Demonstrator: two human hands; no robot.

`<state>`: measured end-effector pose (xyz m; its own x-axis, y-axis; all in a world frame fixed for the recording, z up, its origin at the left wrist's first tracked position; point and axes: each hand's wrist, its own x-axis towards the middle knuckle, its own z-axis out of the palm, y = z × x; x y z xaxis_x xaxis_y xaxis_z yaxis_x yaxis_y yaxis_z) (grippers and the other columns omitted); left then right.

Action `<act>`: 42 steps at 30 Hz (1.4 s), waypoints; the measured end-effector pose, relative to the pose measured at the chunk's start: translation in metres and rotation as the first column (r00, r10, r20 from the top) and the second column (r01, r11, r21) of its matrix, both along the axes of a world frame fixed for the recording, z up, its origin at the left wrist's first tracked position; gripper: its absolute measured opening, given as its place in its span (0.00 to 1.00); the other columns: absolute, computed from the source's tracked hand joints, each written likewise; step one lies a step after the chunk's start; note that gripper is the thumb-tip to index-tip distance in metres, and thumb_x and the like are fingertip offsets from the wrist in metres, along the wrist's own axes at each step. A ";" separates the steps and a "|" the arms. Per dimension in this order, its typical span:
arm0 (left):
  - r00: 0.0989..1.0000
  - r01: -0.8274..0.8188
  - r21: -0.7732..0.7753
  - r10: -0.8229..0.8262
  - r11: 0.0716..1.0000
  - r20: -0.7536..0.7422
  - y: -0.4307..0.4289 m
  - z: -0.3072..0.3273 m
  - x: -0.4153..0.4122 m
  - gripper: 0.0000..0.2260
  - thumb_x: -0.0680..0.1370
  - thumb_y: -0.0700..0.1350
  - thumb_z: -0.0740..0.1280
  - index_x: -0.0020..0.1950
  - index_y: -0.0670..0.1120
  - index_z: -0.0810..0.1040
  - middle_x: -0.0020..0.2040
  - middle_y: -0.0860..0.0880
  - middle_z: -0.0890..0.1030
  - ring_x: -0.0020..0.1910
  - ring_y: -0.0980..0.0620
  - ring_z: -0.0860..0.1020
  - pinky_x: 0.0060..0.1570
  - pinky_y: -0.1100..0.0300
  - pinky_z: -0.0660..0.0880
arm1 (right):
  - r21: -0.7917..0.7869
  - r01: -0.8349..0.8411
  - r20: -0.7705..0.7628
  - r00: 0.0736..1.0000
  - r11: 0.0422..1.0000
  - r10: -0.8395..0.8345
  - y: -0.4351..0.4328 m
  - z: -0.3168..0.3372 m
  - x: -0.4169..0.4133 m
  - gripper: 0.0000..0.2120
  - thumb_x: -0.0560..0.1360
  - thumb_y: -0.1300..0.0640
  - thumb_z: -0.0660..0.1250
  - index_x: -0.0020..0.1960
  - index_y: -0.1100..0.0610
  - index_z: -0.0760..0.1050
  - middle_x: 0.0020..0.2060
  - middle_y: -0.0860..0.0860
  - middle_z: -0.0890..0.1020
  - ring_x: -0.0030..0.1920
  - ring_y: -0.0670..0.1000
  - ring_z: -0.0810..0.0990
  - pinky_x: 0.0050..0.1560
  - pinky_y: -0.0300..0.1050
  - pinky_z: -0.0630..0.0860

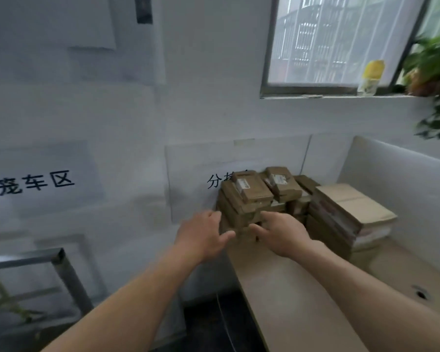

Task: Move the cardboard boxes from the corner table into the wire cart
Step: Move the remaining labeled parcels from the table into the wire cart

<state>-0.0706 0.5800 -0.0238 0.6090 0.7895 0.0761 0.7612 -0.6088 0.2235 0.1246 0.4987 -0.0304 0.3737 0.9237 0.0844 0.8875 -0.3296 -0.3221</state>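
Observation:
Several small brown cardboard boxes (252,194) with white labels are piled in the far left corner of a beige table (302,295), against the wall. My left hand (203,235) reaches toward the pile's left side, fingers spread, holding nothing. My right hand (280,232) is at the front of the pile's lower boxes, fingers apart; whether it touches them is unclear in the blur. The wire cart's (59,270) metal frame shows at the lower left, beside the table.
A stack of flattened cardboard sheets (351,212) lies right of the boxes. A white partition (404,179) bounds the table's right side. A window sill above holds a yellow-capped bottle (370,77) and a plant (434,69). Dark floor lies between cart and table.

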 end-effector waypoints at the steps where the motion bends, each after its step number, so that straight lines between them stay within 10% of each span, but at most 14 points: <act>1: 1.000 0.023 0.015 -0.023 1.000 -0.006 0.003 0.001 0.016 0.30 0.79 0.66 0.59 0.74 0.47 0.68 0.71 0.47 0.73 0.69 0.45 0.71 0.66 0.47 0.71 | 0.014 0.026 -0.012 1.000 1.000 -0.026 -0.001 0.001 0.014 0.21 0.78 0.34 0.63 0.61 0.48 0.78 0.54 0.48 0.83 0.55 0.52 0.81 0.48 0.46 0.75; 6: 0.995 0.101 0.017 -0.101 0.995 -0.024 0.013 0.000 0.084 0.33 0.79 0.67 0.58 0.78 0.48 0.64 0.76 0.48 0.68 0.73 0.46 0.68 0.67 0.48 0.70 | 0.009 0.111 0.004 0.994 0.994 -0.111 -0.013 0.007 0.077 0.27 0.78 0.33 0.62 0.68 0.50 0.75 0.60 0.50 0.82 0.60 0.53 0.80 0.50 0.48 0.73; 13: 0.971 0.229 -0.005 -0.228 0.973 0.077 0.006 -0.002 0.169 0.32 0.80 0.66 0.59 0.78 0.49 0.64 0.75 0.49 0.69 0.73 0.49 0.68 0.67 0.48 0.70 | -0.039 0.270 0.049 0.962 0.962 -0.268 -0.045 0.016 0.152 0.21 0.77 0.32 0.61 0.44 0.49 0.71 0.43 0.48 0.79 0.48 0.54 0.78 0.41 0.48 0.70; 26: 0.897 0.435 -0.122 -0.417 0.892 0.148 0.058 -0.030 0.311 0.29 0.79 0.67 0.59 0.73 0.51 0.70 0.69 0.49 0.74 0.66 0.47 0.74 0.58 0.49 0.76 | -0.143 0.584 0.102 0.812 0.799 -0.575 -0.031 -0.007 0.258 0.35 0.78 0.31 0.59 0.73 0.54 0.71 0.71 0.55 0.76 0.70 0.59 0.74 0.67 0.54 0.73; 42: 0.849 0.529 -0.238 -0.501 0.815 0.169 0.116 -0.094 0.436 0.23 0.79 0.68 0.57 0.56 0.51 0.77 0.52 0.51 0.78 0.47 0.51 0.76 0.42 0.55 0.74 | -0.303 0.737 0.193 0.668 0.604 -0.719 0.044 -0.038 0.368 0.36 0.74 0.30 0.62 0.70 0.55 0.75 0.67 0.56 0.78 0.66 0.60 0.77 0.63 0.56 0.76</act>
